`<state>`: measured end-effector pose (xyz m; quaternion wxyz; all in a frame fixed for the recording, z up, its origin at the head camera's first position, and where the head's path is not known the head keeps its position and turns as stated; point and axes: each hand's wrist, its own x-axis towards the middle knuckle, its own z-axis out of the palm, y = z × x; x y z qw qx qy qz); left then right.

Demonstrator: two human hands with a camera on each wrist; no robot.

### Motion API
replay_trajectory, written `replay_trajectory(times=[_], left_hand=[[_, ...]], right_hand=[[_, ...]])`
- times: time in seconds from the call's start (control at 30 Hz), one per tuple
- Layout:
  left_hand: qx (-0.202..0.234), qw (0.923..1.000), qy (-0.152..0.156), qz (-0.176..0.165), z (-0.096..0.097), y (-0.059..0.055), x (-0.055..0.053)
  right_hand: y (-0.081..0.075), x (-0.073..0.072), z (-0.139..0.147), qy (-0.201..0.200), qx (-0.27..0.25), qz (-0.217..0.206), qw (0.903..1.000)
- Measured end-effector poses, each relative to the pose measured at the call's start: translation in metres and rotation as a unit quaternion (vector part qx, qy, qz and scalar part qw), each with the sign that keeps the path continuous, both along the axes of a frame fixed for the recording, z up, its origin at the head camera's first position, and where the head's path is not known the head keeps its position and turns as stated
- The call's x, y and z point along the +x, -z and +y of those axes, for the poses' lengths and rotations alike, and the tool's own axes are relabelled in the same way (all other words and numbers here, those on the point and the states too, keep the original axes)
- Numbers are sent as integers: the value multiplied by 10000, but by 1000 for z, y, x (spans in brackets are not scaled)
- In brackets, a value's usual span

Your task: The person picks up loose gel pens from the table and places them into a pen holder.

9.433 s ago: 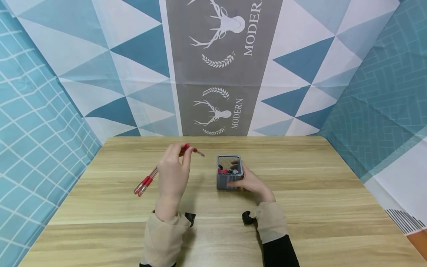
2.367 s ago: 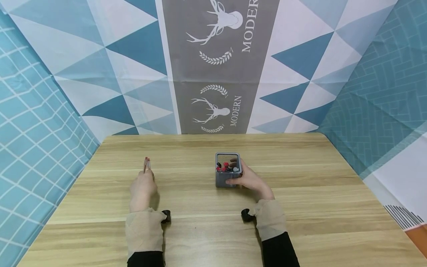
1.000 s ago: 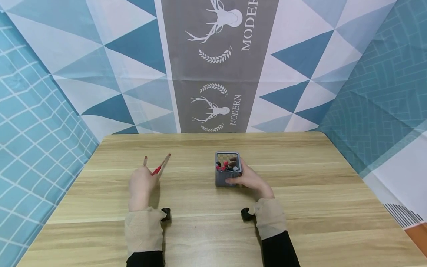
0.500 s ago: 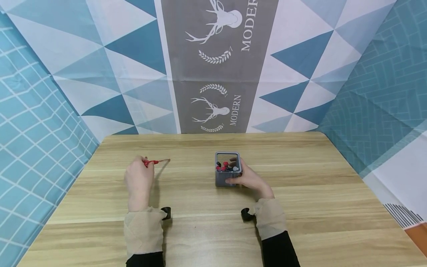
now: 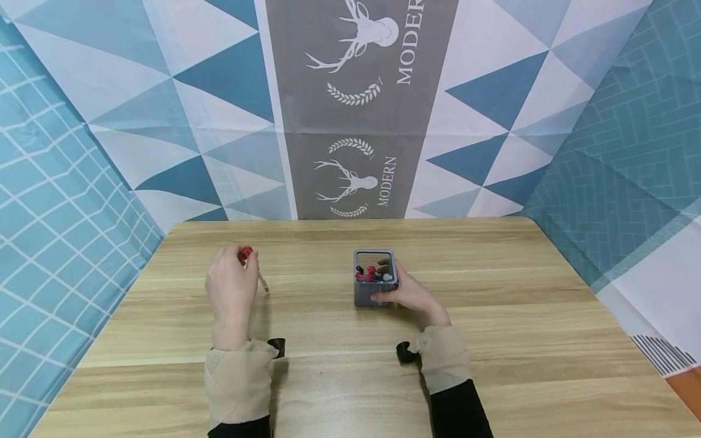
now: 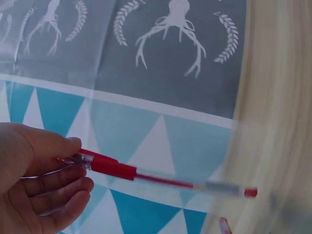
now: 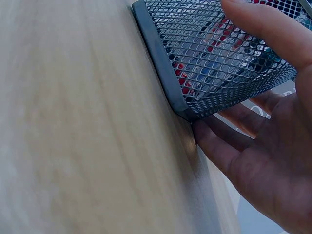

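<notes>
My left hand (image 5: 232,289) is raised over the left part of the table. Its thumb and fingers pinch a red gel pen (image 6: 113,168) near the capped end, and the clear barrel with its red end plug points away from the hand. In the head view the gel pen (image 5: 264,283) slants down to the right of the fingers. Another pen (image 6: 224,225) shows at the bottom of the left wrist view, mostly cut off. My right hand (image 5: 412,298) grips a grey mesh pen holder (image 5: 367,297) standing on the table, its thumb in front. Several red, black and grey-topped pens (image 7: 214,41) stand inside.
The wooden table (image 5: 339,377) runs back to a patterned cloth wall (image 5: 241,152). Blue cloth hangs on the left and right sides. Black wrist straps (image 5: 277,347) stick out from both beige cuffs.
Two pens lay on the table's left; my left hand has picked one up, lifted it and turned its free end toward me. More red ends show in the holder than at first.
</notes>
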<state>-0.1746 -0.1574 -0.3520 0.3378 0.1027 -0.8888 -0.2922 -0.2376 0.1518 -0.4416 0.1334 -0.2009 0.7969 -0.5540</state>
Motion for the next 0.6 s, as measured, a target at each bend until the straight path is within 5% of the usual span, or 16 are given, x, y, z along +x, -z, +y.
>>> replay_trajectory(times=[0.3,0.6], left_hand=[[217,9949,407,899,16,-13,3],[12,9894,507,1358,26,-22,10]], right_hand=[[-2,1,0,25,-19,-20,10000],[-3,1,-1,-36,-34,-98,9999]])
